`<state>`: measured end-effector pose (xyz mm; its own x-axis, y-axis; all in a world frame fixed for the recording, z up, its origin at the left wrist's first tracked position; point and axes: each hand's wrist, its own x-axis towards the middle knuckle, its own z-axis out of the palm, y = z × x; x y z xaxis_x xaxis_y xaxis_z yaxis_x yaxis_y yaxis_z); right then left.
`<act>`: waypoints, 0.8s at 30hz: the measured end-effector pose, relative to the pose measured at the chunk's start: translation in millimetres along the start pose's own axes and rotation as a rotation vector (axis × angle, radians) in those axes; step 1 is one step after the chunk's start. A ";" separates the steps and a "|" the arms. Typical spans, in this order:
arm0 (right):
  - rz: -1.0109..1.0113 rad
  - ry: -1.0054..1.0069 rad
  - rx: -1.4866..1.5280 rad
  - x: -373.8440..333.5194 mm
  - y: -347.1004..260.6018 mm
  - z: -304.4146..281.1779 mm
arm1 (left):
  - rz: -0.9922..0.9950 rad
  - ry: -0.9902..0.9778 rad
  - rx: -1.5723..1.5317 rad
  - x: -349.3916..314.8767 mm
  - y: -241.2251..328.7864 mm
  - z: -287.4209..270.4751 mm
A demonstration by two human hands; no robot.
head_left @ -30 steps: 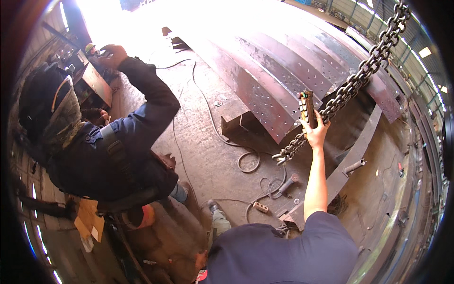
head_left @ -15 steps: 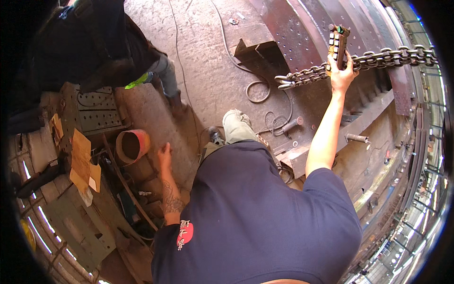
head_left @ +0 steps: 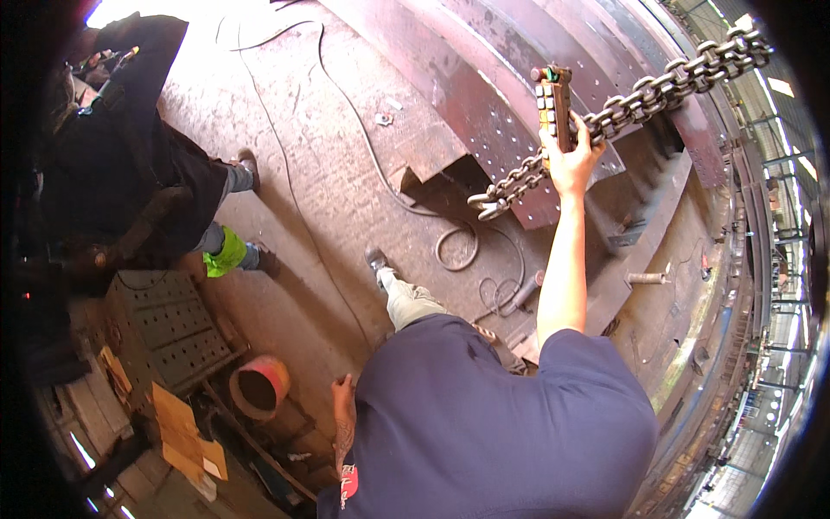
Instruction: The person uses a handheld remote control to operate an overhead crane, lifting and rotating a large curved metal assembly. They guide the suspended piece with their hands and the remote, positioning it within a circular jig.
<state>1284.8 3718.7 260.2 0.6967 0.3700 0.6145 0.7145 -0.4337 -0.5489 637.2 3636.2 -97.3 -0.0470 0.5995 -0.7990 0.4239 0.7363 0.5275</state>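
Note:
My right hand [head_left: 572, 164] is closed around a crane remote control [head_left: 554, 108], a boxy handset with rows of pale buttons and a red knob at its top end. That arm stretches forward. A heavy steel chain [head_left: 640, 105] runs behind the remote and the hand, ending in a large link or hook at its lower left. I cannot tell whether the hand touches the chain. My left hand [head_left: 343, 394] hangs low beside my body with loosely bent fingers slightly apart, and nothing shows in it. A red and yellow bucket [head_left: 281, 378] stands to its left.
Long drilled steel beams [head_left: 450, 95] lie ahead. A cable [head_left: 341, 95] curls over the floor near a grinder-like tool [head_left: 526, 291]. A person in dark clothing [head_left: 130, 156] stands at left, beside a perforated steel block [head_left: 173, 324] and torn cardboard [head_left: 181, 432].
The view has shifted as I step forward, one foot now ahead. My right hand still grips the remote in front of the chain. My left arm has drawn back beside my body.

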 end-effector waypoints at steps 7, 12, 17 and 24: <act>0.033 0.028 -0.017 70.1 -4.5 80.2 | -0.010 0.072 -0.187 96.1 146.8 -21.0; 0.082 0.046 0.004 122.9 11.6 133.5 | 0.074 0.040 -0.161 143.7 240.8 -12.8; 0.003 0.044 -0.055 178.6 27.5 194.7 | -0.004 -0.014 0.062 184.0 299.3 -13.3; 0.076 0.043 0.126 245.1 15.4 289.1 | 0.004 0.078 0.118 261.3 342.8 -34.4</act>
<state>1484.9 4040.2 238.6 0.7476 0.3033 0.5909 0.6642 -0.3513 -0.6599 739.1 4056.0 -115.4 -0.1134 0.6281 -0.7698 0.5273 0.6947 0.4892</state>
